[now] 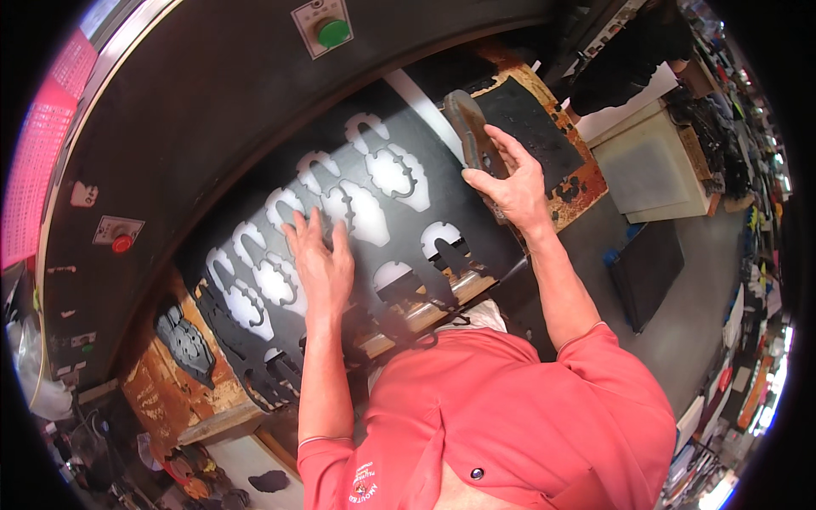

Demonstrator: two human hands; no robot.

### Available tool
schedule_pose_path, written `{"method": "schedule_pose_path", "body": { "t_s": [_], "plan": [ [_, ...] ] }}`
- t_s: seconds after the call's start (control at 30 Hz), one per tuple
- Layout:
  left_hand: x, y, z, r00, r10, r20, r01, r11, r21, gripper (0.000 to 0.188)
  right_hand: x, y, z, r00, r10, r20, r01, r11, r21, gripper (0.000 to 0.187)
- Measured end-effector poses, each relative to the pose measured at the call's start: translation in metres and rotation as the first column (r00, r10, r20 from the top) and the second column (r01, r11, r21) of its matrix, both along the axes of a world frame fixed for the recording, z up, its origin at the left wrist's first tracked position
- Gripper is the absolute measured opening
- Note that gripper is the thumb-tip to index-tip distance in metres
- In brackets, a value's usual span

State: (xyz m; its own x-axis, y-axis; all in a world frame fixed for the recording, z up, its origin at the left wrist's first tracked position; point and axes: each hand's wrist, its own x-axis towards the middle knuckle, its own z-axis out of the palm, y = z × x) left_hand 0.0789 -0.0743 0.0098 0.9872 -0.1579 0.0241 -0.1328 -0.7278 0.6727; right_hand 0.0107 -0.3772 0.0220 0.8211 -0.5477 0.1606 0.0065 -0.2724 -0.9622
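Observation:
A black sheet (408, 238), punched with rows of curved and shoe-upper-shaped holes, lies over a white surface in front of me. On the middle of it rests my left hand (323, 268), fingers spread and holding nothing. My right hand (514, 187) grips a cutting die (466, 127), a brownish, long, rounded metal form, at the sheet's right edge. The die is tilted up, with my thumb on its near side and the fingers over its far side. Strips of the sheet's near edge hang down toward my red shirt.
Above the sheet arches a dark machine body with a green button (333, 33) and a red button (121, 244). A stack of dark cut pieces (184, 344) lies on a worn wooden board at the left. Another worn board (582, 187) and a pale box (650, 170) stand at the right.

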Motion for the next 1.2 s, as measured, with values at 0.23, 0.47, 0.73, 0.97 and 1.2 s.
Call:
{"method": "schedule_pose_path", "body": {
  "t_s": [0.23,0.47,0.73,0.97,1.2],
  "plan": [
    [0.035,0.03,0.01,0.87,0.252,-0.423,-0.479,0.629,-0.612,0.063,0.032,0.047,-0.018,0.982,0.027,-0.188,-0.147,0.737,-0.66,0.067],
    [0.015,0.002,0.014,0.966,0.115,-0.231,-0.219,0.838,-0.5,0.064,0.032,0.041,-0.031,0.988,0.064,-0.139,-0.14,0.747,-0.65,0.066],
    [0.053,0.03,0.009,0.82,0.053,-0.57,-0.456,0.662,-0.595,0.042,0.027,0.035,-0.03,0.977,0.128,-0.171,-0.211,0.705,-0.677,0.071],
    [0.071,0.006,0.011,0.921,0.142,-0.364,-0.268,0.907,-0.324,0.022,0.027,0.028,-0.029,0.967,0.185,-0.178,-0.256,0.733,-0.63,0.064],
    [0.025,0.001,0.01,0.916,0.072,-0.395,-0.288,0.803,-0.522,0.012,0.019,0.018,-0.003,0.975,0.183,-0.124,-0.217,0.894,-0.392,0.064]
  ]
}}
